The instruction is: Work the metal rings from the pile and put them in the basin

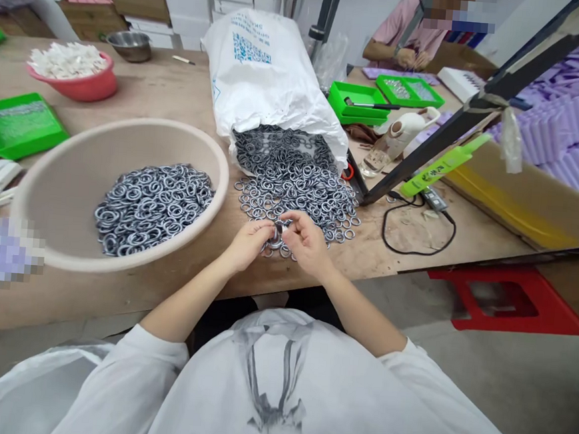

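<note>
My left hand (pixel 251 246) is closed in a pinch on a small grey ring (pixel 277 232), partly hidden by the fingertips. My right hand (pixel 308 246) meets it from the other side, its fingers curled and closed; what they grip is too small to make out. Beneath and beyond both hands spreads a pile of loose grey rings (pixel 316 196). It spills from the mouth of a white sack (pixel 276 69) lying on the table. To the left, a large beige basin (pixel 61 192) holds a heap of similar rings (pixel 154 206).
A green tray (pixel 20 132) and a red bowl (pixel 92 84) of white pieces are at left. On the right are a slanted dark post (pixel 436 131), a black cable (pixel 385 234) and a red stool (pixel 517 308). A co-worker (pixel 391 41) sits across the table.
</note>
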{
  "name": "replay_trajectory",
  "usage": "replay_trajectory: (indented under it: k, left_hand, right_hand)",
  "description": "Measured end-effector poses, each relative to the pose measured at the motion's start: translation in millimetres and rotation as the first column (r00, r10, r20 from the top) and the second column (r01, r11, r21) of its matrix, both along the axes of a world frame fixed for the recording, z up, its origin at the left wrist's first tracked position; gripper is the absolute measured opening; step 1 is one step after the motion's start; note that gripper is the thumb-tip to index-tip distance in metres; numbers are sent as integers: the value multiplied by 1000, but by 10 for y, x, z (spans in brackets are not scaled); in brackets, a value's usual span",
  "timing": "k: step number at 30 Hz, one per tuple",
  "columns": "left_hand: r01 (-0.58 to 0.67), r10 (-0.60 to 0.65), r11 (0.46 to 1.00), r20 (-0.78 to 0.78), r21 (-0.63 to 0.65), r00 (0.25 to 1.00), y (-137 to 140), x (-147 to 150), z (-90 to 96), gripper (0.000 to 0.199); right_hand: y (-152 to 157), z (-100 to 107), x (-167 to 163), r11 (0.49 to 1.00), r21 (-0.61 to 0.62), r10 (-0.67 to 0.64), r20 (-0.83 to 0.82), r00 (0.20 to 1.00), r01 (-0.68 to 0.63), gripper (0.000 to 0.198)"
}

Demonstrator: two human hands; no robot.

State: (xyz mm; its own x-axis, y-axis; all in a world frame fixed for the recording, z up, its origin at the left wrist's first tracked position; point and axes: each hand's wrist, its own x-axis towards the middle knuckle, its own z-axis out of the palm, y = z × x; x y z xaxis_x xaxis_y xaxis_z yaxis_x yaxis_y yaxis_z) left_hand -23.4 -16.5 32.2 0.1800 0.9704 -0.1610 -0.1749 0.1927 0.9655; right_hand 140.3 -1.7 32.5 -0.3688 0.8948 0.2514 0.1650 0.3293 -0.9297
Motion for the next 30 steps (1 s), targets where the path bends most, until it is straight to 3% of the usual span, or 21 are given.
replay_trajectory:
  k: [6, 10, 19, 30]
  left_hand:
    - [24, -13, 996, -126, 86, 992, -112, -30, 244, 17]
    - [63, -30, 989, -235, 135, 972, -152, -6, 331, 21]
    - [157, -14, 952, -474, 262, 880, -179, 44, 445, 24]
    - [216, -18, 933, -561, 289, 828, -149, 57, 490, 27]
  right_hand:
    - [-93, 302, 177, 960, 266, 21, 259, 966, -92, 33]
    - [-88, 379, 213, 925, 341, 43, 351, 935, -170, 35]
    - [-87, 470, 336, 934, 286, 78, 419, 905, -213, 38]
    - [-130, 519, 390, 938, 277, 76, 429, 900, -211, 43]
